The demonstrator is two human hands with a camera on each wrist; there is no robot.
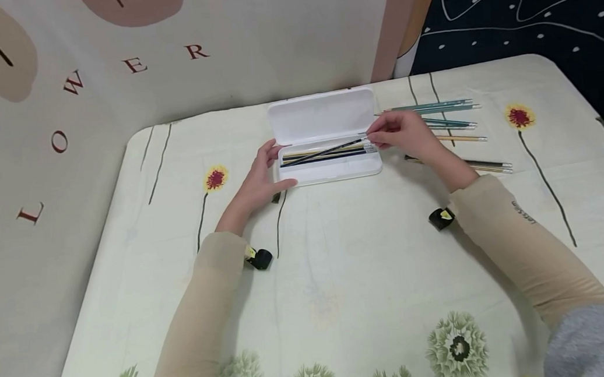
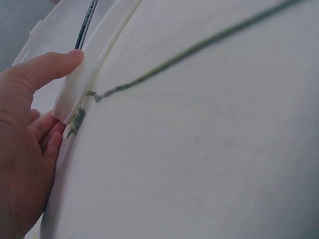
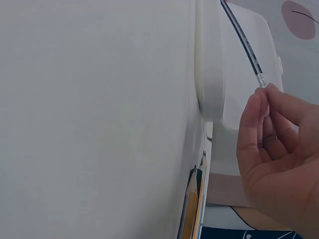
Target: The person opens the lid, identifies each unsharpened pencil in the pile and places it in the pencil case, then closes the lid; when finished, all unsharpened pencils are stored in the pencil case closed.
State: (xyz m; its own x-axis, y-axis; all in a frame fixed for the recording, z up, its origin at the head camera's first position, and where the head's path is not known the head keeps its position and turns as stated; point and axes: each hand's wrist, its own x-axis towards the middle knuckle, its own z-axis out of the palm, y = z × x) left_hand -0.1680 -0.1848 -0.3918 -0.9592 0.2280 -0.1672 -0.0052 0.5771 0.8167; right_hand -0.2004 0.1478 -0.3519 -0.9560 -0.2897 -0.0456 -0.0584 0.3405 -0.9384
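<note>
An open white pencil case [image 1: 333, 179] lies at the back of the table, its lid [image 1: 323, 117] tipped back. My left hand [image 1: 259, 182] grips its left end. In the left wrist view the thumb [image 2: 60, 64] lies over the rim and other fingers touch the case's lower side. My right hand [image 1: 406, 137] pinches a dark striped pencil [image 3: 246, 47] by its metal-banded end, between thumb and fingertips. That pencil slants across the case, with its far end low near the left side. Under it lie several other pencils [image 1: 352, 154], black and yellow ones among them.
Right of the case lie several green pencils [image 1: 449, 107], a yellow pencil [image 1: 467, 138] and a group of dark and tan pencils [image 1: 490, 166]. A pale flowered cloth [image 1: 339, 267] covers the table. A printed curtain [image 1: 281, 44] hangs behind its back edge.
</note>
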